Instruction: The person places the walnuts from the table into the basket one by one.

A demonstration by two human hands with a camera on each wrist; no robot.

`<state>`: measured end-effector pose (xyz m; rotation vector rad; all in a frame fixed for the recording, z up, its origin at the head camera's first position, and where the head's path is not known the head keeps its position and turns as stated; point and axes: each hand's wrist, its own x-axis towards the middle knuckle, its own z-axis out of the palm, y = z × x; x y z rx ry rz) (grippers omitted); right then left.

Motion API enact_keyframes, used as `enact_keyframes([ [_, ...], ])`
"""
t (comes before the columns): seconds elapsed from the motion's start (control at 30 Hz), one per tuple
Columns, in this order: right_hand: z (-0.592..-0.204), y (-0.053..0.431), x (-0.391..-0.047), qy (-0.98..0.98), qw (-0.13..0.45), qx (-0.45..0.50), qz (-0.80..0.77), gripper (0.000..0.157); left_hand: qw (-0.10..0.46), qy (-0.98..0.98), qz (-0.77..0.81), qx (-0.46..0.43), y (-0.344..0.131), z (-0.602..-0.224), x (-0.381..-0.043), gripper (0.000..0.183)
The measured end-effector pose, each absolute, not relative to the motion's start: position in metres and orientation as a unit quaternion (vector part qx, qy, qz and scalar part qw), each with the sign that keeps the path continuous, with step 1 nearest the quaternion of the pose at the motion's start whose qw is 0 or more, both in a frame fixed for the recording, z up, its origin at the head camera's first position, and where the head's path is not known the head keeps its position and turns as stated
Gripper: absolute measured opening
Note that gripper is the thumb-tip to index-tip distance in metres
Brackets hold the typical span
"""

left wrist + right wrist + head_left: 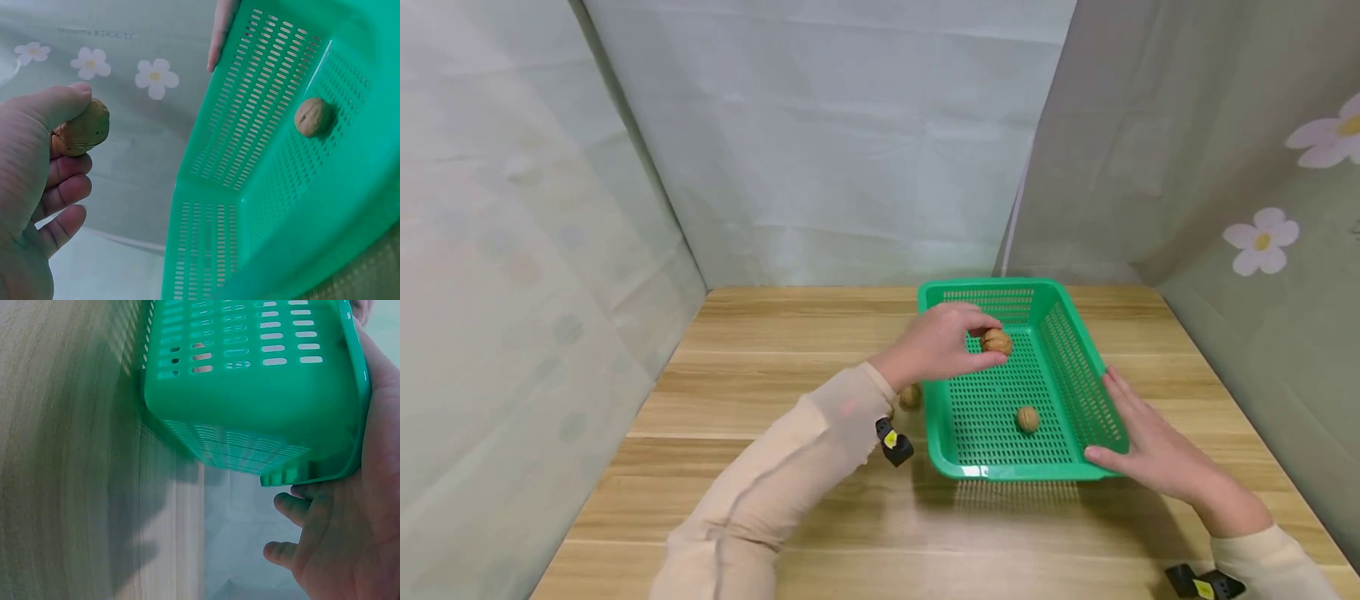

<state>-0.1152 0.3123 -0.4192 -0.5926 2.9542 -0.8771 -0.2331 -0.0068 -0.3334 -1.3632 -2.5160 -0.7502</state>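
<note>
One walnut (997, 343), pinched in the left hand (937, 342), is above the far half of the green basket (1015, 472) on the desk (775, 350), whose right rim the right hand (1157, 450) touches, fingers uncurled.

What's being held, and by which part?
Left hand pinches a walnut by opposite sides. Right hand rests against the green basket rim; no clear grip.
</note>
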Motion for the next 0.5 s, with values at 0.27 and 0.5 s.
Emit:
enact_keyframes([
  [0.27, -0.418, 0.315, -0.113, 0.941, -0.003, -0.186, -0.284, 0.107, 0.048, -0.855, -0.239, -0.458, 0.037, -0.342, -0.257, 0.04],
  [0.5, -0.418, 0.319, -0.109, 0.94, 0.004, -0.184, -0.286, 0.106, -0.042, -0.856, -0.287, -0.428, 0.075, -0.363, -0.27, 0.036],
])
